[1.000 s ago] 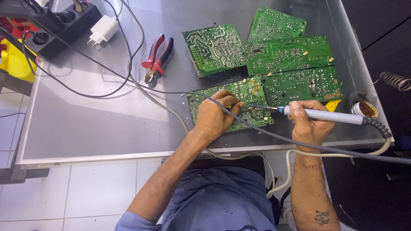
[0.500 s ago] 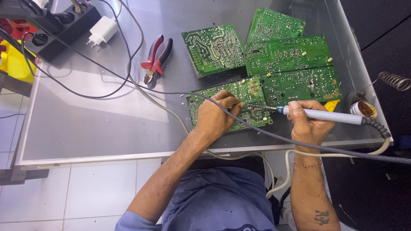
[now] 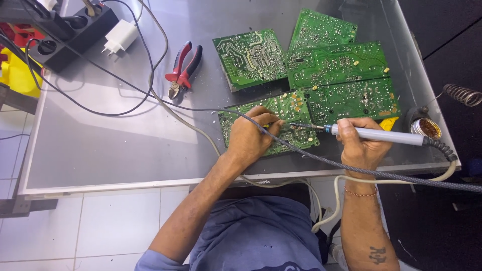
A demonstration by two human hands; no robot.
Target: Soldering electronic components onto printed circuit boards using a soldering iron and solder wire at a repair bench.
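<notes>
A green circuit board (image 3: 293, 108) lies near the front of the grey table (image 3: 110, 145), solder side up. My left hand (image 3: 248, 136) rests on it and pinches a thin solder wire against the board. My right hand (image 3: 362, 144) grips a white soldering iron (image 3: 381, 134) like a pen. Its metal tip (image 3: 296, 126) points left and touches the board right beside my left fingers. A grey braided cable (image 3: 381, 173) runs from near my left hand across to the right, under my right hand.
Three more green boards (image 3: 251, 57) (image 3: 334, 62) (image 3: 354, 100) lie behind. Red-handled cutters (image 3: 183, 70) sit left of them. A black power strip (image 3: 65, 37) with a white charger (image 3: 119, 36) is at far left; a tin of tip cleaner (image 3: 427, 128) and a coil iron stand (image 3: 462, 94) at right.
Both hands hold nearly still. The iron tip stays at the same spot on the board.
</notes>
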